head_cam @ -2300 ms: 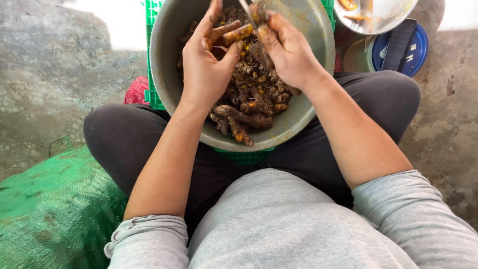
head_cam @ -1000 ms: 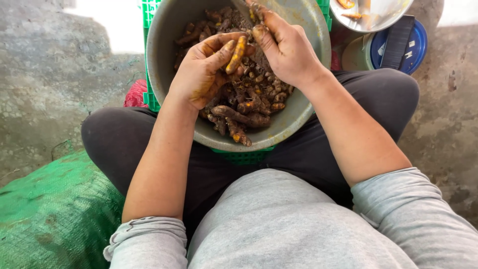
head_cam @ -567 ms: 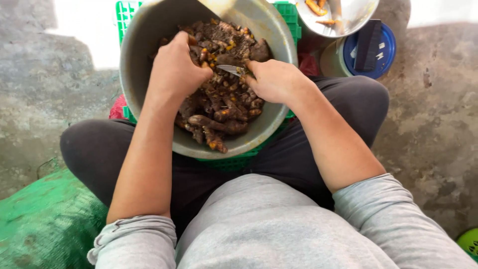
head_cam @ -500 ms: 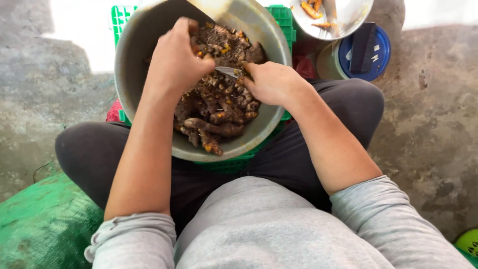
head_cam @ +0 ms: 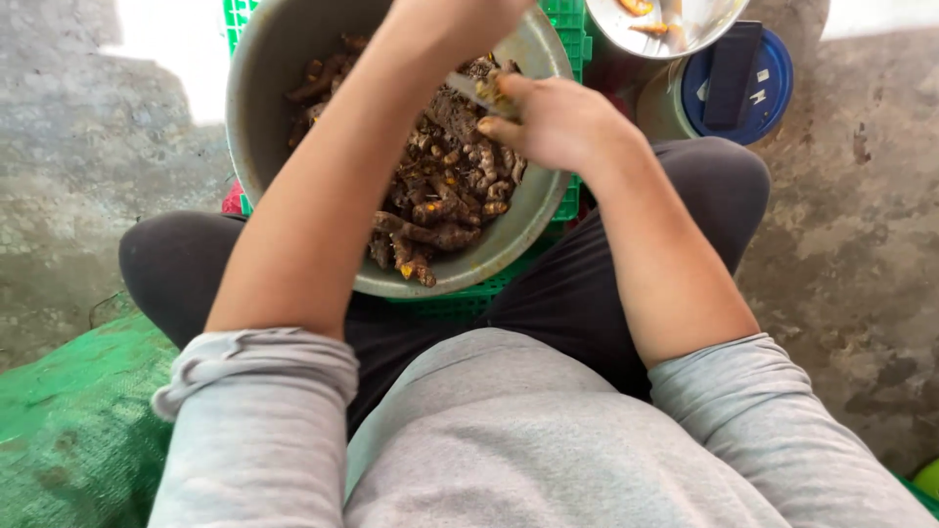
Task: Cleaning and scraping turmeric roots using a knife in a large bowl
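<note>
A large metal bowl (head_cam: 256, 117) rests on my lap and holds a heap of muddy brown roots (head_cam: 440, 196), some showing orange cuts. Over the bowl's right side, my right hand (head_cam: 562, 122) grips a small knife (head_cam: 468, 90) with its blade pointing left, and the thumb presses a bit of root against it. My left forearm crosses the bowl toward the top edge. Only the base of my left hand (head_cam: 460, 15) shows there; its fingers are cut off by the frame.
A green plastic crate (head_cam: 460, 301) sits under the bowl. At the top right are a smaller metal bowl (head_cam: 685, 29) with peeled orange pieces and a blue-lidded tub (head_cam: 753, 83) with a dark object on it. A green sack (head_cam: 68, 420) lies at lower left on concrete floor.
My left hand has lifted out of the roots and reached past the bowl's far rim, out of view. My right hand stays over the bowl with the knife. The view has shifted closer.
</note>
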